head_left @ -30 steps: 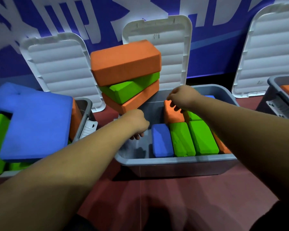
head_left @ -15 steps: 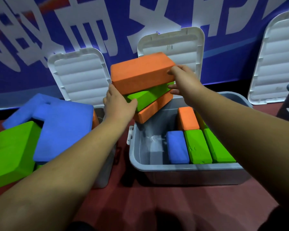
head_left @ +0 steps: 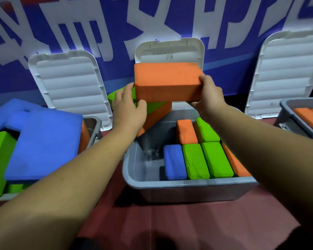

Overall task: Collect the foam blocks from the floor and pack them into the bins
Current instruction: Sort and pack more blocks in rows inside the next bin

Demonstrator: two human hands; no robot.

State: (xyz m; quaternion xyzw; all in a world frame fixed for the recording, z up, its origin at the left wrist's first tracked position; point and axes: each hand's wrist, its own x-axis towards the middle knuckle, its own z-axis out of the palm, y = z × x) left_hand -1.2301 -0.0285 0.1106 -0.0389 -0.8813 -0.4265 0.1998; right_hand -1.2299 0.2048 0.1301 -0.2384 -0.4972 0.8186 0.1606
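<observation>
Right hand [head_left: 209, 94] clamped on right end of top orange block [head_left: 167, 82] | left hand [head_left: 128, 112] pinches its lower-left corner | block upper centre, above grey bin [head_left: 188, 184] | change: lifted rightward off green block [head_left: 152, 106] | likely next: lowering into bin's bare left side

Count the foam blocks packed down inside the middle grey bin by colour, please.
Green blocks: 3
Orange blocks: 2
Blue blocks: 1
Total: 6 visible in the middle bin; the top orange block, held above it, is left out.
</observation>
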